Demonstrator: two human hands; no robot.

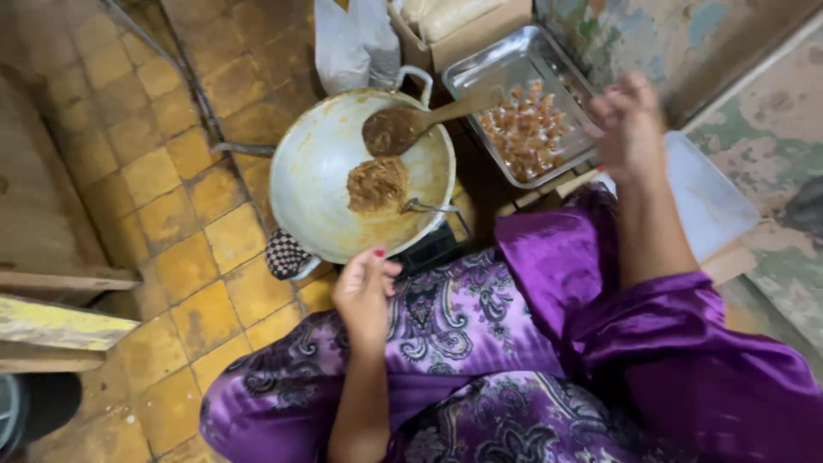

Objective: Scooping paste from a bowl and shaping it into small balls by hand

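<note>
The big white wok [317, 163] sits on the tiled floor [171, 197] with a brown lump of filling [376, 183] inside, a wooden spoon [411, 124] resting across it. Right of it, the metal tray [506, 64] holds wrapped sweets [527, 129]. The left hand [364, 296] hovers at the wok's near rim, fingers loosely curled, seemingly empty; better to pinch small even portions. The right hand [630, 124] is blurred above the tray's right edge; I cannot tell its grip.

The pan [313, 163] is pale cream, with a brown mound of filling [376, 183] and a brown wooden spoon [411, 124]. The clothing [480, 343] is shiny purple with black-and-white paisley. The floor tiles [171, 171] are mottled yellow, and the cloth [285, 254] is black-and-white checked.
</note>
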